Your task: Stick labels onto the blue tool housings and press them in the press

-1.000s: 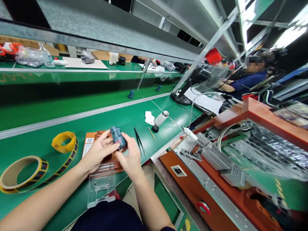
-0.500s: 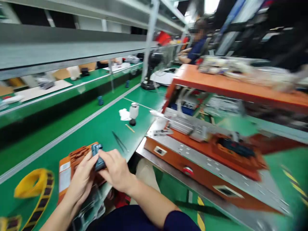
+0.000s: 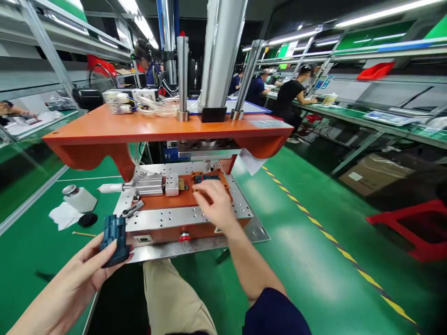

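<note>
A dark blue moulded part [image 3: 115, 239] is held upright in my left hand [image 3: 84, 270], fingers closed round its lower end, in front of the press's left corner. My right hand [image 3: 216, 204] reaches over the press's base plate [image 3: 164, 215], its fingers curled at the orange fixture [image 3: 225, 180]. In that fixture lies a dark part [image 3: 206, 177], partly behind my fingers. Whether my fingertips grip anything is hidden. A metal cylinder block [image 3: 150, 184] sits left of the fixture on the orange bed.
An orange upper deck [image 3: 167, 130] with metal columns overhangs the fixture. A white bottle [image 3: 80, 199], white tissue [image 3: 65, 215] and black cap [image 3: 88, 219] are on the left bench. A red button [image 3: 185, 237] is on the front. People sit at benches behind.
The view has turned right to face the press. My hands have parted: the left keeps a blue part, while the right has left it and reached to the fixture.
</note>
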`<move>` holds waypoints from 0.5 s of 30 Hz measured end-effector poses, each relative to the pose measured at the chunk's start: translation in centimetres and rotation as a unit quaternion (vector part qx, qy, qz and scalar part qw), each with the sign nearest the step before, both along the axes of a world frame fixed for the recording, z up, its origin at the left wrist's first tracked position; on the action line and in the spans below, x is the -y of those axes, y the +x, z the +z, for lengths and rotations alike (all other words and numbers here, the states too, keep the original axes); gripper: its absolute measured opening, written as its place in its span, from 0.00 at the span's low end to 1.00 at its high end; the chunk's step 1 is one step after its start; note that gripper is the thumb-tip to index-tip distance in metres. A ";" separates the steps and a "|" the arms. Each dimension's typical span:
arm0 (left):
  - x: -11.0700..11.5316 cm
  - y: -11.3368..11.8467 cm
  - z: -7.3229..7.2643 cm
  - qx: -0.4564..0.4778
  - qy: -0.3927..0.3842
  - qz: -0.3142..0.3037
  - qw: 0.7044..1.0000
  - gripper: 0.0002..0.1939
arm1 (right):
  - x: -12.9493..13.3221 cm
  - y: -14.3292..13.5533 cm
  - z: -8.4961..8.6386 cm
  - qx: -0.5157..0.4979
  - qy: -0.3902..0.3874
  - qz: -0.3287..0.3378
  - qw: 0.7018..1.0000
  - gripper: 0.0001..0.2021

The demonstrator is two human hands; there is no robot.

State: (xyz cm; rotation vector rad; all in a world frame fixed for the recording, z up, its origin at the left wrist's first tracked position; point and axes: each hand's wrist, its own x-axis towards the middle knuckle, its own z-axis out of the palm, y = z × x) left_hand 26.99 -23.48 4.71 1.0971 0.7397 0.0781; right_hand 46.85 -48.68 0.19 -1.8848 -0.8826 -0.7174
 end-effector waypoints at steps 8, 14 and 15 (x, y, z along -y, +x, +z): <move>5.8 9.9 1.0 0.138 0.316 -0.218 0.913 0.32 | 5.3 10.4 2.1 -0.067 -0.313 0.032 0.947 0.13; 9.1 16.6 0.6 0.256 0.536 -0.261 0.761 0.21 | 5.9 6.9 0.1 -0.017 -0.069 -0.082 0.994 0.18; 9.5 17.7 0.5 0.266 0.547 -0.267 0.748 0.21 | 6.5 5.8 -0.4 0.005 -0.015 -0.114 0.993 0.19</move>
